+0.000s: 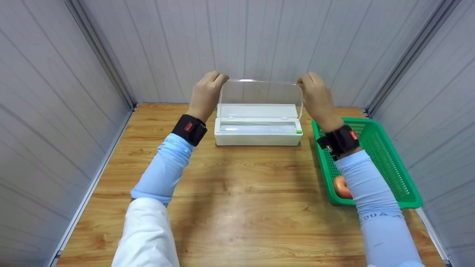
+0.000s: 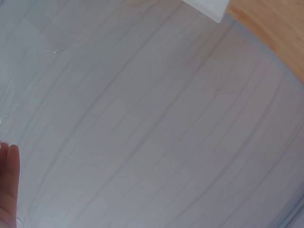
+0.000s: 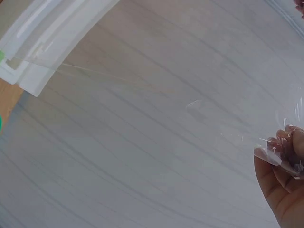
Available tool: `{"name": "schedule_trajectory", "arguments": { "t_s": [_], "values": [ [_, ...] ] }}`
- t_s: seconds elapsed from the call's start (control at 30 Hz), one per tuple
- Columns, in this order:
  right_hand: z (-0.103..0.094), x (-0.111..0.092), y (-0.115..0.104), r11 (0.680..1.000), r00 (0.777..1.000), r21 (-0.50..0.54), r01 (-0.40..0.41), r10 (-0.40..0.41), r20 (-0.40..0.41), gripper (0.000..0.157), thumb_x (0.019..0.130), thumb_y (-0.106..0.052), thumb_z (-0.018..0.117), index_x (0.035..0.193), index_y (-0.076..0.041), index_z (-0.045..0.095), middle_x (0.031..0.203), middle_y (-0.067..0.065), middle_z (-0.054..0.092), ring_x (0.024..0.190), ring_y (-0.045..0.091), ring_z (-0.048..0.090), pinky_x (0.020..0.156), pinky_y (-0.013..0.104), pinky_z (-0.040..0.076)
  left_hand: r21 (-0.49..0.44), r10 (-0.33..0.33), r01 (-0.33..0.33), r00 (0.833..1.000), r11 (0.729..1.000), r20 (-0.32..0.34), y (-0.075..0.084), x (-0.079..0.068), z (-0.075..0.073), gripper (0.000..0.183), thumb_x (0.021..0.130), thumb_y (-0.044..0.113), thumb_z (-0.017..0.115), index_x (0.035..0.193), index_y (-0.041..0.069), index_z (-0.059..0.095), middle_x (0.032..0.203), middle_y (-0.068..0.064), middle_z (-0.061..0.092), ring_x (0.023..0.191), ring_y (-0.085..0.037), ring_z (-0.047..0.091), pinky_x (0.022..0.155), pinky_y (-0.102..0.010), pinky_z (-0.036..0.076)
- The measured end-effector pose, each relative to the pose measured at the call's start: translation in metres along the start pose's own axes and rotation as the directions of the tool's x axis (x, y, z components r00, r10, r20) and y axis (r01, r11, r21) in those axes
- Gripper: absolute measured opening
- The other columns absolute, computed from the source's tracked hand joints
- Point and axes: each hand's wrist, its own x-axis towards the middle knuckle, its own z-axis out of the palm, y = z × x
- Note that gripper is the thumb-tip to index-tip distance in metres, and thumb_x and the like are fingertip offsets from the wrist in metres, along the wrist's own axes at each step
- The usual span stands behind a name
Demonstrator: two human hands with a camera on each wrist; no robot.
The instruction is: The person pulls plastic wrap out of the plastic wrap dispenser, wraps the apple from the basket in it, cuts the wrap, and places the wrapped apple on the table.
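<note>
Cling film [image 1: 261,93] is hanging as a clear sheet between two raised hands, its lower end running down to a white dispenser box [image 1: 258,139] at the back of the wooden table [image 1: 252,207]. At the upper left corner, the left hand [image 1: 205,95] is pinching the film; at the upper right corner, the right hand [image 1: 318,100] is pinching it too, thumb and fingertips gathering a crumpled fold in the right wrist view. Across the top, the edge between the hands is catching the light. Behind the box body, the lid [image 1: 261,110] is standing open, and a green tab [image 1: 298,131] is showing at the box's right end. To the right, a green plastic basket [image 1: 384,159] is resting partly beneath the right forearm, an apple [image 1: 340,187] lying in its near left corner, partly hidden by the sleeve [image 1: 378,207].
</note>
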Motion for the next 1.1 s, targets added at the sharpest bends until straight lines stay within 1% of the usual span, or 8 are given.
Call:
{"name": "schedule_trajectory", "arguments": {
  "t_s": [0.17,0.33,0.43,0.6,0.67,0.77,0.97,1.1],
  "values": [
    [-0.007,-0.004,-0.008,1.000,1.000,0.018,0.009,-0.009,-0.013,0.021,0.096,-0.011,0.047,0.095,0.006,0.059,0.088,0.020,0.056,0.078,0.032,0.056,0.065,0.039,0.048,-0.025,0.014,-0.016,0.998,1.000,-0.058,0.001,-0.004,-0.008,0.017,0.094,0.010,0.049,0.094,0.003,0.064,0.084,-0.009,0.062,0.078,-0.022,0.061,0.071,-0.028,0.054],
    [-0.015,-0.013,-0.016,0.999,1.000,0.052,0.002,-0.001,-0.009,0.024,0.097,-0.017,0.043,0.097,0.002,0.059,0.092,0.018,0.052,0.073,0.028,0.052,0.059,0.035,0.042,-0.087,0.005,-0.011,0.998,0.996,-0.068,0.007,-0.014,-0.018,0.015,0.094,0.011,0.050,0.094,0.003,0.063,0.090,-0.009,0.065,0.084,-0.022,0.063,0.077,-0.028,0.053],
    [-0.019,-0.021,-0.020,0.997,1.000,0.067,0.026,-0.025,-0.013,0.025,0.097,-0.018,0.043,0.097,0.001,0.059,0.095,0.018,0.056,0.078,0.028,0.055,0.063,0.036,0.046,-0.131,-0.005,-0.003,0.998,0.991,-0.060,0.013,-0.024,-0.025,0.017,0.094,0.013,0.050,0.095,0.003,0.063,0.090,-0.009,0.068,0.086,-0.022,0.065,0.078,-0.028,0.054],
    [-0.025,-0.039,-0.028,0.992,0.996,0.099,0.083,-0.084,0.005,0.025,0.098,-0.015,0.042,0.102,0.002,0.060,0.098,0.018,0.064,0.092,0.029,0.062,0.078,0.037,0.051,-0.230,-0.008,-0.003,0.999,0.973,-0.050,0.023,-0.045,-0.041,0.014,0.092,0.012,0.055,0.092,0.003,0.065,0.085,-0.009,0.069,0.081,-0.021,0.067,0.073,-0.028,0.055],
    [-0.029,-0.047,-0.032,0.989,0.995,0.112,0.098,-0.100,0.012,0.024,0.098,-0.013,0.043,0.104,0.002,0.060,0.100,0.018,0.066,0.093,0.029,0.063,0.079,0.036,0.052,-0.259,0.014,-0.024,0.999,0.966,-0.041,0.026,-0.053,-0.046,0.013,0.092,0.012,0.056,0.092,0.003,0.066,0.085,-0.008,0.069,0.081,-0.020,0.067,0.073,-0.027,0.055],
    [-0.035,-0.059,-0.036,0.987,0.995,0.125,0.100,-0.103,0.016,0.023,0.097,-0.011,0.045,0.105,0.002,0.062,0.100,0.017,0.067,0.094,0.027,0.065,0.079,0.035,0.053,-0.272,0.061,-0.066,0.998,0.960,-0.025,0.031,-0.063,-0.052,0.016,0.093,0.013,0.053,0.094,0.003,0.066,0.090,-0.008,0.069,0.085,-0.019,0.067,0.077,-0.025,0.054],
    [-0.045,-0.083,-0.044,0.982,0.994,0.159,0.106,-0.108,0.002,0.018,0.093,-0.006,0.053,0.103,0.001,0.066,0.095,0.015,0.069,0.086,0.026,0.066,0.073,0.033,0.053,-0.296,0.124,-0.127,0.992,0.947,-0.027,0.043,-0.082,-0.061,0.016,0.093,0.010,0.054,0.096,0.004,0.068,0.094,-0.007,0.069,0.088,-0.019,0.066,0.080,-0.024,0.054],
    [-0.050,-0.101,-0.046,0.970,0.988,0.191,0.152,-0.153,-0.010,0.020,0.086,0.003,0.059,0.105,0.001,0.067,0.093,0.015,0.069,0.084,0.026,0.065,0.072,0.030,0.050,-0.332,0.170,-0.165,0.985,0.929,-0.015,0.052,-0.096,-0.064,0.013,0.090,0.007,0.057,0.096,0.003,0.068,0.094,-0.008,0.070,0.089,-0.019,0.067,0.082,-0.023,0.054]
  ]
}}
